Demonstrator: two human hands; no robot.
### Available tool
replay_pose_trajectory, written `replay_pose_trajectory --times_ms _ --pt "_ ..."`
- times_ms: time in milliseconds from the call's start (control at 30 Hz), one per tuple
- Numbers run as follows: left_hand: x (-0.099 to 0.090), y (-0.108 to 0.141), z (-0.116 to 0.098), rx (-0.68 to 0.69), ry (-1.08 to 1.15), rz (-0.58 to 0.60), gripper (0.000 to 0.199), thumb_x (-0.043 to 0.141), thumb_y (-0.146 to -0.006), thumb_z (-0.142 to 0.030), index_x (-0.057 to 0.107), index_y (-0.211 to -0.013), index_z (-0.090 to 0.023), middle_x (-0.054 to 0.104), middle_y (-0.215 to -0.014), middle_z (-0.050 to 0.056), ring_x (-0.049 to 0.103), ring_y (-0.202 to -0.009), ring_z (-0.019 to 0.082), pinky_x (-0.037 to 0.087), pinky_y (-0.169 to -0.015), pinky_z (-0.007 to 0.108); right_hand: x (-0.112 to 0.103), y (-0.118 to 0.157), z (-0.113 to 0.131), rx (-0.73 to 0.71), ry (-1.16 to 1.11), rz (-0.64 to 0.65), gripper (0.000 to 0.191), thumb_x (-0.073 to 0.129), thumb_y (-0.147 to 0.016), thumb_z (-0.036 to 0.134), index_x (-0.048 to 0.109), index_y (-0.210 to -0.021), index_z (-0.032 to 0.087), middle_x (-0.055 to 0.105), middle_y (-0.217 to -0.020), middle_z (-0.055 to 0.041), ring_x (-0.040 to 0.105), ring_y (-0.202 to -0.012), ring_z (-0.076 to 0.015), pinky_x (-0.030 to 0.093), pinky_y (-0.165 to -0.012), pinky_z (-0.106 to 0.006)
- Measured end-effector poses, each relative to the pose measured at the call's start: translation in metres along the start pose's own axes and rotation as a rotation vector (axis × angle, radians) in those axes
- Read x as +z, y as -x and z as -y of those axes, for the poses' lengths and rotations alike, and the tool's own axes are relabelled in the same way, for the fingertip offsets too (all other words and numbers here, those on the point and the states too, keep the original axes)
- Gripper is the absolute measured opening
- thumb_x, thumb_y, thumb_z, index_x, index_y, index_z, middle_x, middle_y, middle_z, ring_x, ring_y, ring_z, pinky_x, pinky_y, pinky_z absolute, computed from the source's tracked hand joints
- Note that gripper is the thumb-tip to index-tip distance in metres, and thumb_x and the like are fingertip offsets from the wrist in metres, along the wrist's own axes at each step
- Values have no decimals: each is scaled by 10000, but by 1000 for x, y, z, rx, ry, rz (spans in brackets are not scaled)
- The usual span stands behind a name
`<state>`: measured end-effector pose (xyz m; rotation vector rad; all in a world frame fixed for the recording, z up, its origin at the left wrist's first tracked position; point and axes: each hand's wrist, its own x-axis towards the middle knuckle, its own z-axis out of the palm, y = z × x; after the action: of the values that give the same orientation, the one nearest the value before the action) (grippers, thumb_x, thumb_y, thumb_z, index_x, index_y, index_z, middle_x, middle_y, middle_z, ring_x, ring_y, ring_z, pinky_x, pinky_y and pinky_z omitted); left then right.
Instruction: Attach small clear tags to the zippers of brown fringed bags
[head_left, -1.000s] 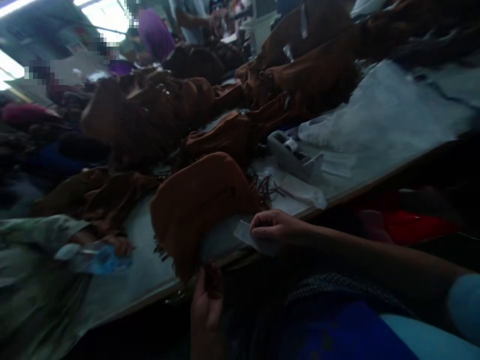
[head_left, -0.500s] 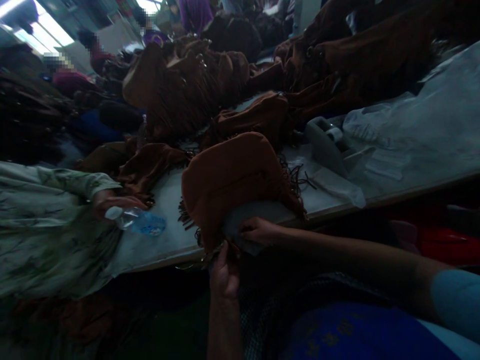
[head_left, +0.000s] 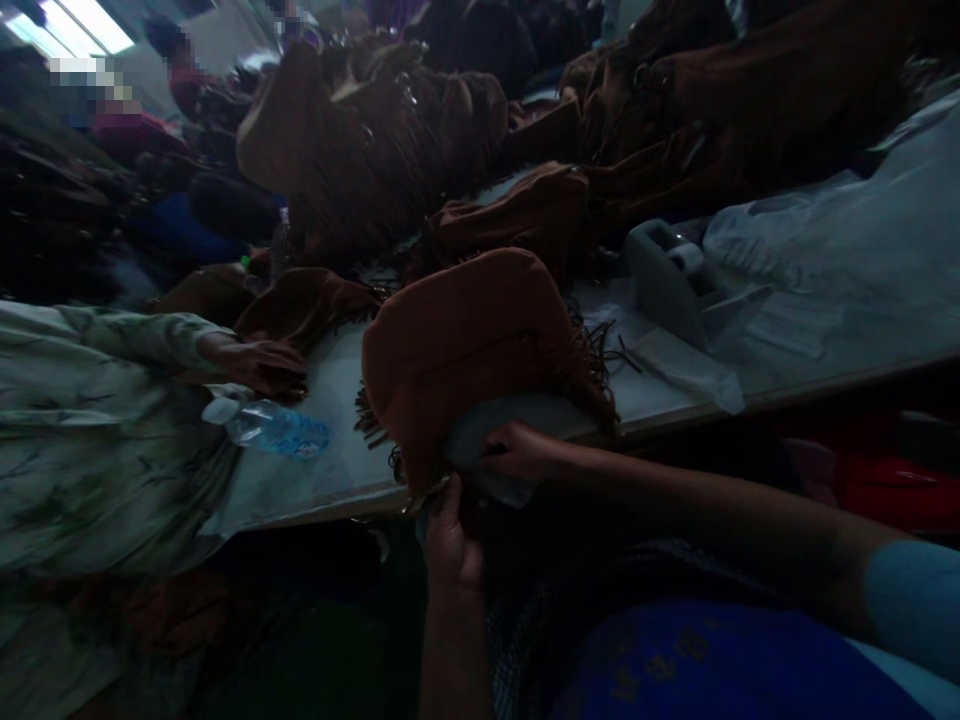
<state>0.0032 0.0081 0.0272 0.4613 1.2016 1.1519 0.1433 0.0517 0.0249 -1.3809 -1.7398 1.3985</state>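
A brown fringed bag (head_left: 465,330) lies at the table's front edge, its lower part toward me. My left hand (head_left: 454,540) is closed on the bag's near edge, with the thumb on top. Over the near part of the bag rests a greyish, see-through plastic sheet or bag (head_left: 487,430). My right hand (head_left: 517,452) has its fingers pinched together on this plastic. What exactly lies between those fingertips is too dark to make out.
A clear water bottle (head_left: 270,425) lies on the table (head_left: 341,385) at left, beside a co-worker's hand (head_left: 259,362). At right are a grey tape dispenser (head_left: 667,280) and clear plastic bags (head_left: 847,230). More brown fringed bags (head_left: 375,150) are piled behind.
The view has shifted slightly. The co-worker's hand has moved from the bottle up to a brown bag behind it. My hands keep nearly the same place on the bag and plastic.
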Motion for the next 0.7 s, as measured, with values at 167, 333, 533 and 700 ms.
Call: replay_pose_trajectory --times_ms 167,333,533,700 --pt "0 -1 0 -39 72 -70 217 619 -735 -233 644 -949 -250 673 -1004 9 601 -972 165 478 -845 294 -1 -1 6 -33 -25 64 190 498 -762 246 588 -656 116 384 -495 54 335 -450 -47 228 -418 -163" --pt "-5 1 3 -14 86 -129 204 569 -786 -299 646 -962 -233 667 -1023 30 584 -1011 166 457 -877 290 1 -4 12 -19 -35 34 150 507 -736 187 589 -637 110 388 -498 55 315 -451 -44 217 -418 -169" --pt "-15 12 21 -57 165 59 289 578 -773 -342 610 -1043 -245 634 -1094 30 562 -1048 176 434 -906 306 16 17 -12 34 -275 -83 162 561 -722 256 609 -708 102 532 -615 14 427 -554 -71 314 -487 -173" --pt "-14 17 26 37 -137 -18 442 726 -633 -320 585 -1035 -201 649 -986 40 601 -932 179 443 -865 307 24 28 -20 31 -327 -109 176 595 -707 269 618 -736 97 560 -652 -4 466 -595 -87 355 -543 -191"
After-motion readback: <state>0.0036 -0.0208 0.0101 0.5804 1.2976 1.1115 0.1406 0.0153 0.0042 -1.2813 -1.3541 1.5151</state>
